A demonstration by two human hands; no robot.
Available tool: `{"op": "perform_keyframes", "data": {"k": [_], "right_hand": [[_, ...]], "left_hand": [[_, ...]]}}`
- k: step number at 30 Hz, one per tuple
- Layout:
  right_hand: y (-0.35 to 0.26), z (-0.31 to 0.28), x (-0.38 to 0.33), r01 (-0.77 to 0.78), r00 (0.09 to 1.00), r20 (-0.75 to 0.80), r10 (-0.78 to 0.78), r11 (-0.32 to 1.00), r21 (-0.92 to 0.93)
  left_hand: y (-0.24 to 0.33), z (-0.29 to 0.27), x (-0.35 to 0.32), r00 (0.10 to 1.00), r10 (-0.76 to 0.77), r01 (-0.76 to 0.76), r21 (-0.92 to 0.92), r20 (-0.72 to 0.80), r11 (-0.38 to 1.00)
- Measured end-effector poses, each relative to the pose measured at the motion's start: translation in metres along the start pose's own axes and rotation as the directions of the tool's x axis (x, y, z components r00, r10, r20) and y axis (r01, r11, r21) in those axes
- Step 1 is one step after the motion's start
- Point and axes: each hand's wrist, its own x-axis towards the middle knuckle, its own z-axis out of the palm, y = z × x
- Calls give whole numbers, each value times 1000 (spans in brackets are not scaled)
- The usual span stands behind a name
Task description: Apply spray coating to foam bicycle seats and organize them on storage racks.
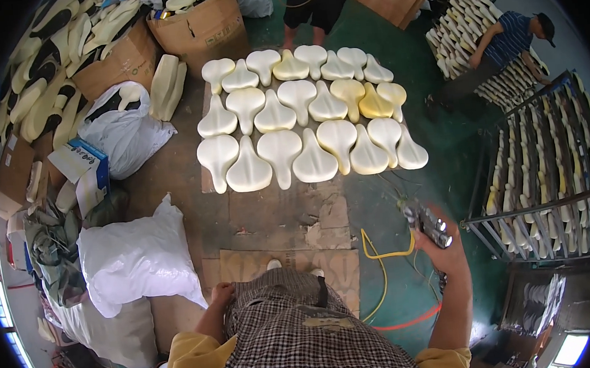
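Note:
My right hand [443, 249] is wrapped round a metal spray gun [426, 224], held out to the right of my body. Part of the gun is blurred, and its nozzle end points toward the rows ahead. In front of me lie three rows of cream-white foam bicycle saddle pads [280, 152], set alternately nose-in and nose-out. A few pads are yellower, such as the yellow pad [374, 103] at the right of the middle row. Down by my left side, my left hand [222, 295] is closed at the edge of my checked apron [277, 315].
A yellow hose [383, 254] curls over the green floor. White sacks [139, 253] and cardboard boxes [198, 26] with saddle pads crowd the left. Racks of pads [544, 180] stand at right, near a person in a striped shirt [507, 39]. Another person [313, 5] stands beyond the rows.

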Motion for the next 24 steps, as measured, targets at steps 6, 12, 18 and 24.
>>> {"op": "perform_keyframes", "data": {"k": [6,12,18,24], "right_hand": [[5,0,-18,92,994,59,-86,990,-110],[0,1,-26,70,997,43,-66,992,-105],[4,9,-18,52,998,37,-49,996,-75],[-24,32,-2,148,988,49,-146,989,-32]], "left_hand": [[-7,2,-8,999,17,-15,83,-27,996],[-11,0,-15,999,-50,50,-15,-8,999],[-9,0,-21,1000,0,0,-1,-27,1000],[-25,2,-21,998,-12,13,15,-59,1000]]}}
